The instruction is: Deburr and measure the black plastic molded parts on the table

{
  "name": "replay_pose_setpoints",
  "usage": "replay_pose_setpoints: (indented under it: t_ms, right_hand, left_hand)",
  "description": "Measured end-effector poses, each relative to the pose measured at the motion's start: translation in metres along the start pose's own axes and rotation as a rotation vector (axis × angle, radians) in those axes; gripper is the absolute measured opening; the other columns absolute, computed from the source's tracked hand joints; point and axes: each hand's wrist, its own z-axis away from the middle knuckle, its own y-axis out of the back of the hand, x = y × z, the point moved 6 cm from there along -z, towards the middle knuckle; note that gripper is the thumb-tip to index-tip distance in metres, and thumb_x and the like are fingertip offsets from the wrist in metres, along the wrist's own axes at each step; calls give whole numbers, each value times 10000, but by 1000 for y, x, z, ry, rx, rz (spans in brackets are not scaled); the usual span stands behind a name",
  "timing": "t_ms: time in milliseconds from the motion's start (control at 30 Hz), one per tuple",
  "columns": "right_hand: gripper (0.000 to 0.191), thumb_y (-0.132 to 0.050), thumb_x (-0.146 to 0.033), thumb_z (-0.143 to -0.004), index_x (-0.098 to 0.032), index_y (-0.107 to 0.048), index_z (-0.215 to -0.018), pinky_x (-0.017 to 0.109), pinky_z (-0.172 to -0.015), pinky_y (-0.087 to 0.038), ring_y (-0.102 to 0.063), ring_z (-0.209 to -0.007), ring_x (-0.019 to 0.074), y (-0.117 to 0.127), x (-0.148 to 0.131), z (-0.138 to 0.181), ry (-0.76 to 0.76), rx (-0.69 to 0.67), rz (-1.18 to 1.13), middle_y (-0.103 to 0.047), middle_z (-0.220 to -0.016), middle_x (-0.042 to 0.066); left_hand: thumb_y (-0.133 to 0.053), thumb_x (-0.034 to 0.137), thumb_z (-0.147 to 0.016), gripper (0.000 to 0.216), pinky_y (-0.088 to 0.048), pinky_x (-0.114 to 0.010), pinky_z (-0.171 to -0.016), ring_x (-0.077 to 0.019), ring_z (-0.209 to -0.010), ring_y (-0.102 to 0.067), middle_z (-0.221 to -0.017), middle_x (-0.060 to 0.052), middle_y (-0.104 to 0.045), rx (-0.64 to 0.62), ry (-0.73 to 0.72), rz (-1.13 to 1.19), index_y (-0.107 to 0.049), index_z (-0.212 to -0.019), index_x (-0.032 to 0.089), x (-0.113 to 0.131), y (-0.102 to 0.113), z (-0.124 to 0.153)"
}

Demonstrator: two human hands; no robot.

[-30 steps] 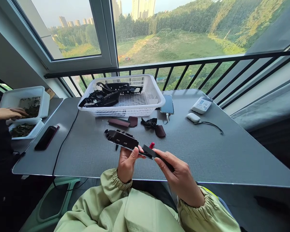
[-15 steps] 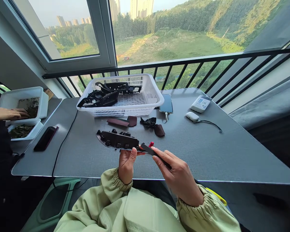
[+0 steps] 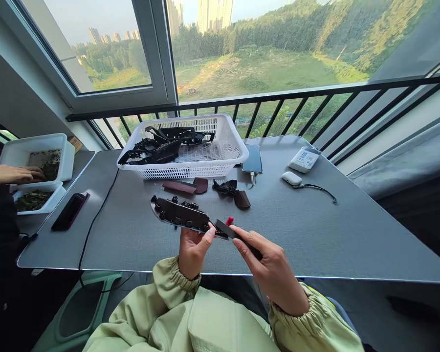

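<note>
The left hand [image 3: 192,254] is curled narrowly around the near end of a long black plastic part [image 3: 181,213], with the thumb pressed on its edge. The part lies almost level above the table. The right hand [image 3: 268,264] pinches a flat black piece [image 3: 235,233] between thumb and fingers, and its tip meets the end of the long part. A small red plug [image 3: 229,221] stands on the table just beyond them. Farther out lie brown scraps [image 3: 179,187] and a black cloth bundle [image 3: 224,187], then a white basket [image 3: 227,146] holding more black parts [image 3: 150,152]. To the right are a phone [image 3: 253,159] and a white earbud case [image 3: 292,178]. At the far left, another person's hand [image 3: 14,174] rests at a white tub [image 3: 33,151] of dark leaves.
</note>
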Motion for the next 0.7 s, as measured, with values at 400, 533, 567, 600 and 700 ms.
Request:
replay_pose_setpoints:
  t_ms: [400,533,567,600,700]
  right_hand:
    - [439,-552,-539,-867,-170,-677,-1070,245,-448,-406,-465,-466,107,-29,0,4,-245,-81,-655,-653,-661,36]
    - [383,-591,-511,-853,-186,-694,-1028,231,-423,-346,-368,-446,84,-29,1,5,-247,-47,-717,-564,-605,-6]
    - [374,-598,-508,-849,-190,-698,-1017,231,-426,-344,-371,-454,87,-29,1,5,-246,-34,-719,-535,-589,-16]
    - [370,-603,-509,-844,-192,-699,-1009,231,-429,-342,-375,-462,91,-28,2,5,-246,-20,-717,-508,-576,-23]
    - [389,-609,-526,-832,-186,-699,-997,232,-426,-334,-382,-477,95,-26,3,5,-248,21,-689,-478,-575,-26]
  left_hand:
    - [-755,295,-680,232,-487,-243,-678,-92,-625,-548,-666,51,-595,-3,59,204,-583,-811,212,10,-6,2]
    - [-741,341,-706,237,-476,-241,-568,-99,-590,-532,-654,36,-540,-66,125,197,-577,-774,185,10,-11,3]
    - [-739,352,-712,245,-473,-237,-554,-97,-581,-536,-662,35,-536,-83,141,193,-579,-785,181,10,-12,3]
    - [-740,360,-715,255,-476,-236,-555,-94,-579,-542,-674,34,-540,-102,157,191,-582,-801,179,10,-13,3]
    - [-747,365,-721,281,-502,-247,-599,-105,-624,-578,-722,21,-580,-172,190,185,-586,-860,180,9,-15,3]
